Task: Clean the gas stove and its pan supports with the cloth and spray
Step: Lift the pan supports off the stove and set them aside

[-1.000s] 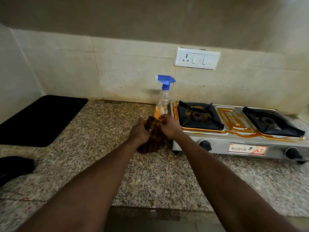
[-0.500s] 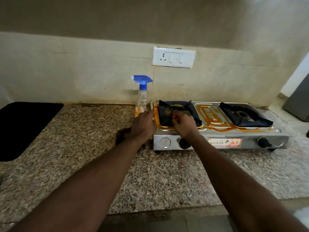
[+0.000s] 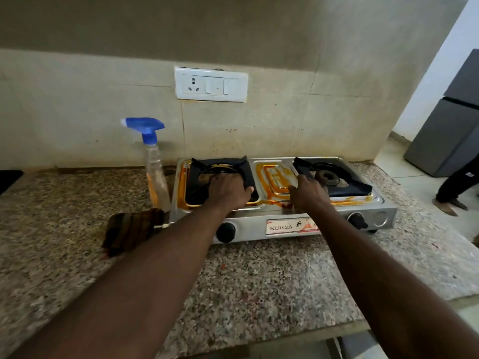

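Note:
A steel two-burner gas stove (image 3: 290, 225) stands on the granite counter, its top smeared with orange stains. My left hand (image 3: 228, 194) lies on the black left pan support (image 3: 197, 174), fingers curled over its front right part. My right hand (image 3: 309, 196) reaches the left edge of the black right pan support (image 3: 347, 182), fingers curled over that edge. The dark brown cloth (image 3: 132, 229) lies crumpled on the counter by the stove's left front corner, with no hand on it. The spray bottle (image 3: 155, 174), clear with a blue trigger head, stands upright just left of the stove.
A white socket plate (image 3: 211, 85) is on the tiled wall above the stove. A black mat (image 3: 7, 178) lies at the far left. On the right, beyond the counter's end, stand a grey fridge (image 3: 451, 125) and a person's leg (image 3: 456, 187).
Both hands let go of the cloth, which now lies on the counter, and moved right onto the two pan supports. The view has swung right.

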